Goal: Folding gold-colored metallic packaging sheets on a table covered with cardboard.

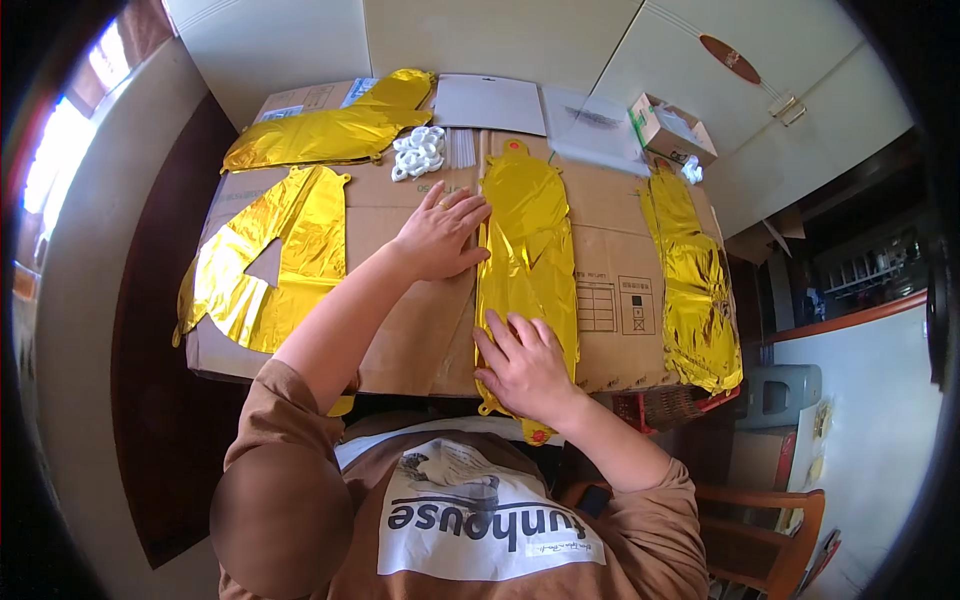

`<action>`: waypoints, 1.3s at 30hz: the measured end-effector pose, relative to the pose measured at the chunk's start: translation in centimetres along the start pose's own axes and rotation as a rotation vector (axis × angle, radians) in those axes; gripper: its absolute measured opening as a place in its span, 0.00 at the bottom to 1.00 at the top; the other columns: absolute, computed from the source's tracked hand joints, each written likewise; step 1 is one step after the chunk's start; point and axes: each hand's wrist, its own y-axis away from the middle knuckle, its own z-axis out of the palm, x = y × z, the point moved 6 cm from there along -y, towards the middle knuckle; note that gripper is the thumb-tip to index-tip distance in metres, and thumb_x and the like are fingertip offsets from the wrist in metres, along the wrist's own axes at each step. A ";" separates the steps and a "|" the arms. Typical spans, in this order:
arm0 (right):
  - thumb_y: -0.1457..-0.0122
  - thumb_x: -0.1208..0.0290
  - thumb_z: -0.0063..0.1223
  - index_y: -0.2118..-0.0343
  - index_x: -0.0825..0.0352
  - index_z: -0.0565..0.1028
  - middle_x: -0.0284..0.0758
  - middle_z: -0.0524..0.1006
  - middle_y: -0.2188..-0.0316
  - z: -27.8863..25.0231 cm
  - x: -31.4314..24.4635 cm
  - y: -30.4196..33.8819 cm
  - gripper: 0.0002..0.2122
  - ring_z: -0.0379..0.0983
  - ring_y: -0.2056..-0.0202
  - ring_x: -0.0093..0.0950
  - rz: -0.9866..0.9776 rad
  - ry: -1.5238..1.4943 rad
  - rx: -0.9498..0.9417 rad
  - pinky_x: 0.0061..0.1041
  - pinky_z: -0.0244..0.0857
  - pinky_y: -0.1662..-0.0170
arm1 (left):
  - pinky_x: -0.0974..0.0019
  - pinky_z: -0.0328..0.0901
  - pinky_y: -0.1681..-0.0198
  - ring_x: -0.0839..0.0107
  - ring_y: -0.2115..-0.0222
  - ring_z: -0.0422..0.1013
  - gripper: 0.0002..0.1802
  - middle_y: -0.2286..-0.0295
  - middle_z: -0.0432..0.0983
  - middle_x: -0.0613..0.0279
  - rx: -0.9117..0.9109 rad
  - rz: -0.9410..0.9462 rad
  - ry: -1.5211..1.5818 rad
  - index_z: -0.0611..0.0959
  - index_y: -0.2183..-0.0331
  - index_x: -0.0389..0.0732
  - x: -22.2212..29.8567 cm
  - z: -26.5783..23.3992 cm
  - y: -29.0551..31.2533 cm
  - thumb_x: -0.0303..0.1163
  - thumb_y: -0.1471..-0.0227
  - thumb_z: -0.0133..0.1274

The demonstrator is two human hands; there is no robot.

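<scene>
A long, flat gold foil balloon point(525, 225) lies lengthwise in front of me, its near end hanging past the table's front edge. My left hand point(440, 236) rests palm down on the cardboard point(405, 330), fingertips at the balloon's left edge. Lower down, my right hand point(528, 366) lies on the foil with its fingers apart. Neither hand grips anything that I can see. To the left is another flat gold foil balloon point(312, 245) with a triangular hole. Beyond it lies a folded-looking gold foil piece point(315, 138), and a crinkled one point(697, 300) is at the right.
White loops point(418, 153) sit beside thin clear strips point(461, 148) at the back. Behind them are a white sheet point(490, 104) and a clear plastic sheet point(590, 125). A small open box point(680, 138) stands back right, before cabinets point(500, 35). A wooden chair point(795, 540) is at lower right.
</scene>
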 end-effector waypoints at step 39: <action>0.47 0.58 0.65 0.45 0.66 0.74 0.46 0.70 0.41 0.5 -0.8 2.0 0.28 0.64 0.40 0.45 0.028 -0.009 -0.045 0.43 0.61 0.44 | 0.44 0.37 0.28 0.50 0.29 0.45 0.51 0.32 0.50 0.41 -0.002 -0.197 -0.011 0.58 0.33 0.28 5.2 1.8 0.5 0.63 0.39 0.42</action>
